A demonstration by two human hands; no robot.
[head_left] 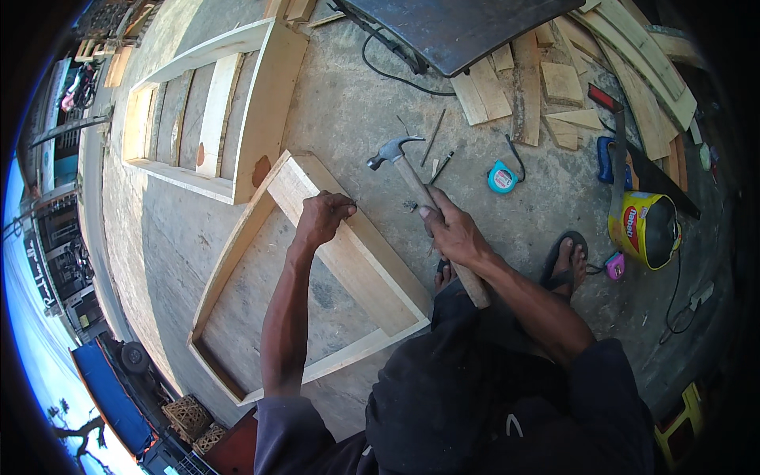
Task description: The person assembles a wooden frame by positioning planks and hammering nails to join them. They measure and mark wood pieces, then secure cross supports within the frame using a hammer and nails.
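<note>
My right hand (455, 231) is wrapped round the wooden handle of a claw hammer (412, 180), whose steel head points up and to the left. My left hand (323, 219) rests at the edge of a pale wooden frame (388, 277), thumb and fingers pinched together. At those fingertips shows a small dark speck, too small to make out. The frame lies on the concrete before me, with a broad board along its right side and a curved board along its left.
Beyond lies a second wooden frame (269, 95) with crosspieces. A turquoise tape measure (502, 176), a pencil (443, 168), and a handsaw (661, 182) beside a yellow bucket (645, 229) are on the right. Offcuts (562, 83) lie near a dark tabletop (475, 28).
</note>
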